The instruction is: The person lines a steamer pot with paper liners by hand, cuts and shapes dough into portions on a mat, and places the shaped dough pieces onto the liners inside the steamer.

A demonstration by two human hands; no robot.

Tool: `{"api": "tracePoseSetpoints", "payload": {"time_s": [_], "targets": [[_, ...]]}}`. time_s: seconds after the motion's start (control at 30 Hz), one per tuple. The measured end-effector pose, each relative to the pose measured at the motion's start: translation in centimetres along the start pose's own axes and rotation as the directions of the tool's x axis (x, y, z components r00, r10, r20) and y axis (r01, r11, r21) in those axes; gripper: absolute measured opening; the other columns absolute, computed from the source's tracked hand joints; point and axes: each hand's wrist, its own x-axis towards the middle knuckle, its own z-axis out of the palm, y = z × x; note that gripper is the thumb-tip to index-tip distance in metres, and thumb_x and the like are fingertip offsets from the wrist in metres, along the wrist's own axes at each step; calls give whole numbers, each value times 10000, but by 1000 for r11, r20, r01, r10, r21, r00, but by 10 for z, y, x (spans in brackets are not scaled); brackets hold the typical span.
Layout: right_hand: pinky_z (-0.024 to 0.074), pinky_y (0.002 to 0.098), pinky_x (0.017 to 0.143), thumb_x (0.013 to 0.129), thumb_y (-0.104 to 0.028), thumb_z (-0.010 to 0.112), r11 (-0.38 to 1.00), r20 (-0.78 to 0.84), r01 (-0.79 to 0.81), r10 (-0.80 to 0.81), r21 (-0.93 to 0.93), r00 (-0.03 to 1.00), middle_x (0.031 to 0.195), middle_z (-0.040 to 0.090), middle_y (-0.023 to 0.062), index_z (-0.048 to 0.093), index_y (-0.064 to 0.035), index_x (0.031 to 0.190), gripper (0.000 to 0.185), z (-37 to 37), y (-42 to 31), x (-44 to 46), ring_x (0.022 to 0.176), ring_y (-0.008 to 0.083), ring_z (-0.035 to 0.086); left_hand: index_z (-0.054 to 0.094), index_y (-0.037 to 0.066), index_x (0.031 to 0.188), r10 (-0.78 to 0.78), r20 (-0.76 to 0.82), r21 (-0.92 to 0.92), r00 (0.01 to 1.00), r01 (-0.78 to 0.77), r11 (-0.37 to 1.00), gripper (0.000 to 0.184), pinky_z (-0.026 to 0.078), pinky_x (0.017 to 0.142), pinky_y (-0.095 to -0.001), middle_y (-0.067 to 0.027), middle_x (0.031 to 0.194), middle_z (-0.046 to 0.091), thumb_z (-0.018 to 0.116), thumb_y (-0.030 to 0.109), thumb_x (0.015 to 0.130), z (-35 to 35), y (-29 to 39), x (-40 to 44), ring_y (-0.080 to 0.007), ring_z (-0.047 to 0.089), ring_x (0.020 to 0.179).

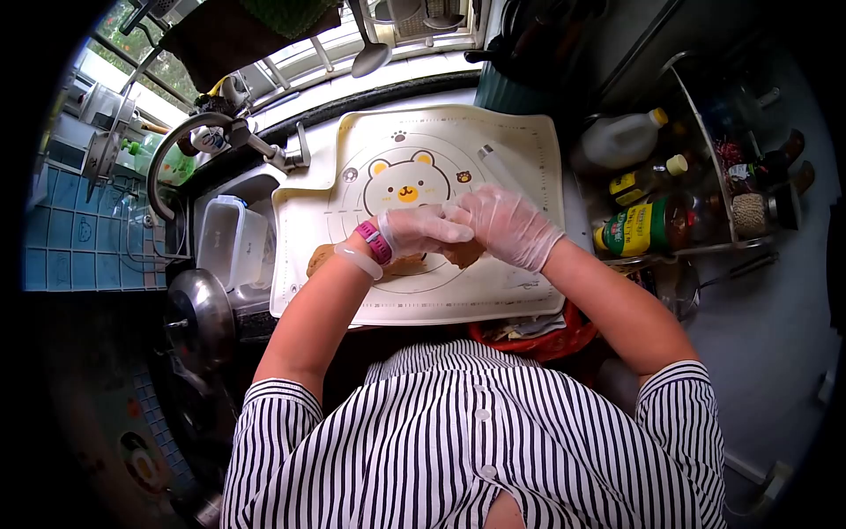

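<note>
My left hand [425, 231] and my right hand [509, 227], both in clear plastic gloves, meet over a white mat [520, 145] printed with a bear face. Their fingers are closed around a piece of brown dough [463, 255], which shows just below them. More brown dough [320, 258] lies on the mat, partly hidden behind my left wrist. A pink watch band and a pale bangle circle that wrist. Near the mat's upper right lies a pale scraper-like tool [500, 162], its exact kind unclear.
A faucet [264, 152] and a clear plastic container [231, 238] are left of the mat. On the right, a rack holds a large jug [621, 139] and a yellow-labelled bottle [636, 231]. A metal lid [201, 319] sits at lower left; a red bag [564, 335] is below the mat's front edge.
</note>
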Motion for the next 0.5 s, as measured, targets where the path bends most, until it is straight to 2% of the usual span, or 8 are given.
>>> {"api": "tracePoseSetpoints", "payload": {"time_s": [0.03,0.1,0.13,0.17,0.23,0.3,0.43,0.5], "targets": [[522,357,908,857,-212,660,1000,-44,15,-16,-9,999,973,631,63,596,-110,1135,303,11,4,-1,955,260,650,600,-24,1313,4,3,2,1000,-4,1000,680,522,941,-336,-114,1200,683,829,379,816,11,1,2,-230,656,1067],[508,360,949,855,-244,678,999,-88,30,-31,-22,996,990,639,58,594,-117,1148,329,8,3,-3,983,257,653,668,20,1183,-59,-34,-24,998,59,998,427,519,933,-342,-83,1082,689,800,275,867,34,8,1,-192,648,1004],[480,373,996,849,-276,696,999,38,-42,41,13,998,1046,644,64,588,-119,1203,402,-7,-5,-2,1025,258,651,658,17,1209,-69,7,-101,998,70,992,432,532,941,-350,-95,1113,695,823,154,834,29,0,8,-210,657,1031],[452,386,1043,843,-308,713,992,164,-119,111,40,980,1102,649,69,582,-121,1258,474,-20,-13,-2,1067,259,649,658,17,1209,-69,12,-98,998,70,993,432,532,941,-350,-95,1113,695,823,154,834,35,0,10,-210,657,1031],[396,430,1108,844,-360,710,994,189,-88,98,-60,977,1174,653,74,556,-120,1360,590,-20,-21,-12,1129,249,641,633,22,1255,-37,-104,-138,994,22,990,490,532,963,-349,-96,1164,688,827,85,809,50,-4,8,-218,657,1064],[341,492,1146,873,-407,665,973,-184,-18,-25,-230,983,1231,646,73,531,-115,1421,635,0,-23,-19,1169,246,631,598,34,1308,-18,-135,-162,991,-5,987,557,527,995,-348,-96,1222,673,818,36,796,54,-12,9,-228,651,1113],[305,533,1162,896,-401,626,966,-245,39,-105,-257,964,1121,707,71,658,-133,1262,455,30,-19,-17,1095,268,673,606,17,1221,-45,-131,-141,990,26,990,506,547,878,-346,-111,1101,694,835,24,771,51,-13,8,-233,672,972],[295,548,1163,873,-372,634,974,143,-122,151,-193,978,983,746,81,740,-158,1036,289,24,-25,-9,999,308,709,612,20,1173,-102,-80,-109,992,93,990,445,546,818,-319,-106,1059,693,825,26,782,49,-12,6,-210,670,906]]}}
